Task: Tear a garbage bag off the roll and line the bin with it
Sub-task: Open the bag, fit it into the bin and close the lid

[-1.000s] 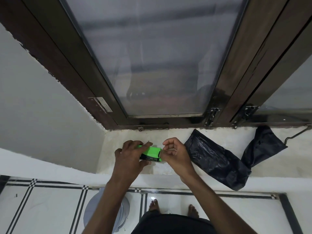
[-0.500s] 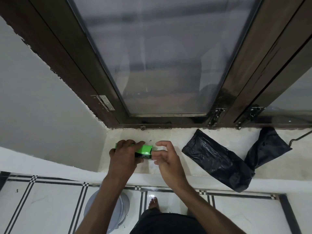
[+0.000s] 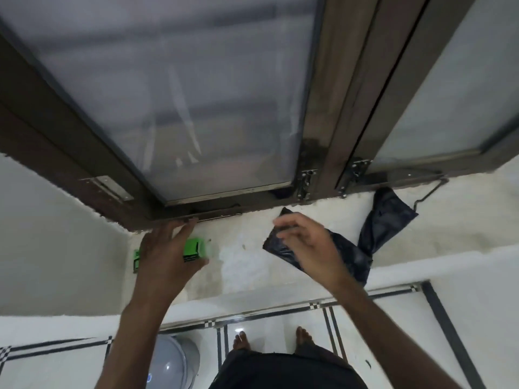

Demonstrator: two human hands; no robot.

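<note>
A green box of garbage bags (image 3: 193,247) lies on the white window sill (image 3: 247,268) near its left corner. My left hand (image 3: 165,256) lies over the box with fingers stretched toward the window frame and the thumb beside the box's right end. A torn-off black garbage bag (image 3: 387,220) lies crumpled on the sill to the right. My right hand (image 3: 309,242), blurred by motion, hovers over the bag's left end with fingers loosely spread; I cannot tell if it touches the bag. The grey bin (image 3: 171,366) stands on the floor at lower left.
A dark wooden window frame (image 3: 70,153) with frosted panes rises just behind the sill. A metal window stay (image 3: 429,190) sticks out by the bag's far end. My bare feet (image 3: 241,341) stand on white tiles with black lines below the sill.
My right hand left the green box and swung right over the black bag. My left hand straightened its fingers over the box, which now rests on the sill. The camera moved closer.
</note>
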